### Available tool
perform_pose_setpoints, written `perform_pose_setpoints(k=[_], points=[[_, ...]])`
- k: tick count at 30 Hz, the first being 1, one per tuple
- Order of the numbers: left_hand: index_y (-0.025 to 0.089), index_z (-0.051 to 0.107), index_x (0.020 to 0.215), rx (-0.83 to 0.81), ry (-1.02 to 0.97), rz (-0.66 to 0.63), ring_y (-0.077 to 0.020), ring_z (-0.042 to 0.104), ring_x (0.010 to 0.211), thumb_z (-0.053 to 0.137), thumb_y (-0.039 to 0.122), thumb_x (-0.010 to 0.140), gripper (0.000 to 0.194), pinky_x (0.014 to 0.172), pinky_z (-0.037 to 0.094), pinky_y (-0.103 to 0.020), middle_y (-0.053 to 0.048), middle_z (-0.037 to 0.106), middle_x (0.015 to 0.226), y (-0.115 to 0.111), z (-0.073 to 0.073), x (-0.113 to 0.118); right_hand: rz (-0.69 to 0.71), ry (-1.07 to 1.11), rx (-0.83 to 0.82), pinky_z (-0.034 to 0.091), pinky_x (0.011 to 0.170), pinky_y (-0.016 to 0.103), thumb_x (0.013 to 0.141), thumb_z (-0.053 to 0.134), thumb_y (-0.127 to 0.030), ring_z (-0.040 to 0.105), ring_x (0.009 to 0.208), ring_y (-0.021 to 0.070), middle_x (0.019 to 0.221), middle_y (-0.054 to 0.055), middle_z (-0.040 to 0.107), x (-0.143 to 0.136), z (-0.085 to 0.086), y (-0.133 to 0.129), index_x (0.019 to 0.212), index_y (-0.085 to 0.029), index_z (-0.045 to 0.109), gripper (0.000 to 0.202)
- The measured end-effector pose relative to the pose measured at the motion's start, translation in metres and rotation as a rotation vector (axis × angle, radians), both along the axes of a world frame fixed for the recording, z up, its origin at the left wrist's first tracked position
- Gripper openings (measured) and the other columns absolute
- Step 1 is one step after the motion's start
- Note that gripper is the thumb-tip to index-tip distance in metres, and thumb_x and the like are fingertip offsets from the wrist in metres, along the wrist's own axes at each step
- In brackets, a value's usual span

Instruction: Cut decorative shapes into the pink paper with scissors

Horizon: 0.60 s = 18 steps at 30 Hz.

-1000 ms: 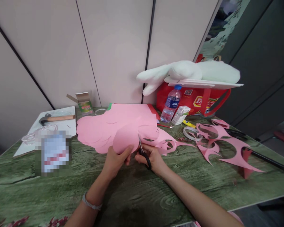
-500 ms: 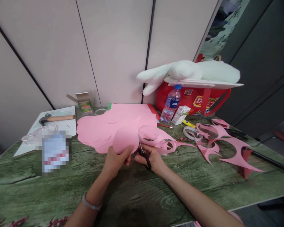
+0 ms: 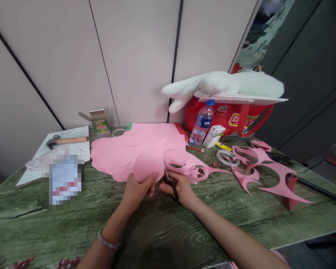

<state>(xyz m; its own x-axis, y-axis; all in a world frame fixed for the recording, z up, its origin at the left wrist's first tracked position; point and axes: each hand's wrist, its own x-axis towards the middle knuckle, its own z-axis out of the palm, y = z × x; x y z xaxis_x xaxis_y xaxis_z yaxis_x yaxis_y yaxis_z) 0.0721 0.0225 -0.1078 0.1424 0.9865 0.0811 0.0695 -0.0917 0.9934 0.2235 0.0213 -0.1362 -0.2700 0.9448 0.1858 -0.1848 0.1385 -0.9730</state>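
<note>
My left hand pinches the lower edge of a rounded piece of pink paper, thumb on top. Black-handled scissors are gripped in my right hand, their blades pointing up and away along the right edge of that paper. Cut-out pink paper with holes extends to the right from the blades. Behind and left of my hands lie overlapping rounded pink pieces, beside larger pink sheets. How far the blades are apart is hard to see.
Left: a hammer and bead strings on a white board, plus an opened small box. Right: a water bottle, white carton, tape roll, pink scraps. A red bag bears a white plush.
</note>
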Motion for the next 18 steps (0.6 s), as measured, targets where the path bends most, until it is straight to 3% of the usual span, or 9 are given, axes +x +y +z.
perform_pose_setpoints(k=[18], points=[[0.017, 0.05, 0.04, -0.016, -0.017, 0.007, -0.008, 0.04, 0.033, 0.063, 0.036, 0.075, 0.042, 0.038, 0.032, -0.023, 0.002, 0.046, 0.034, -0.0005, 0.0026, 0.0008, -0.045, -0.078, 0.002, 0.031, 0.045, 0.023, 0.066, 0.072, -0.06, 0.039, 0.048, 0.009, 0.056, -0.003, 0.052, 0.0006, -0.0032, -0.0015, 0.077, -0.016, 0.058, 0.047]])
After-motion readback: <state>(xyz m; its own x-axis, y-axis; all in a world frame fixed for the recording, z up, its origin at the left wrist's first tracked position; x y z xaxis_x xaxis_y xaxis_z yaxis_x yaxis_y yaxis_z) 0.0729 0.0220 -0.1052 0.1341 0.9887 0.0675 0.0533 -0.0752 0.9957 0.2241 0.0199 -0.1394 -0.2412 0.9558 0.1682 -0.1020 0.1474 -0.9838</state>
